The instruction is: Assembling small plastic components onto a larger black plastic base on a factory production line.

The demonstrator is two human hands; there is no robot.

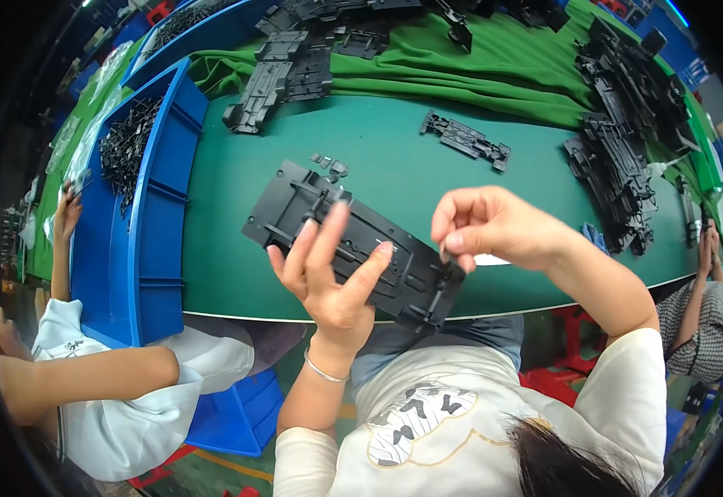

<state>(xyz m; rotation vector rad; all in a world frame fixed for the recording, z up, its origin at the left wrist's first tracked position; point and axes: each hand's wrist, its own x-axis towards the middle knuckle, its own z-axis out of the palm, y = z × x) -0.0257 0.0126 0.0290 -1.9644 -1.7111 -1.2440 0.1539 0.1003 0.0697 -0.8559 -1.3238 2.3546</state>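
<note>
A black plastic toy-car chassis (295, 192) is tilted over the near edge of the green table. My left hand (332, 286) holds it from below and the side, with the fingers spread across its face. At the chassis's right end, my right hand (486, 228) is closed in a pinch; its fingertips meet the chassis near the axle area, and what they hold, if anything, is too small to name. Just beyond the chassis lie a few small black plastic parts (332, 166). Another, smaller-looking black chassis (465, 141) rests flat on the table farther back.
To my left stands a blue bin (150, 248) with many small black parts (130, 149). Stacked black chassis (266, 83) sit at the back left, more chassis (618, 182) at the right. Green cloth (461, 83) covers the back. Co-workers sit at both sides.
</note>
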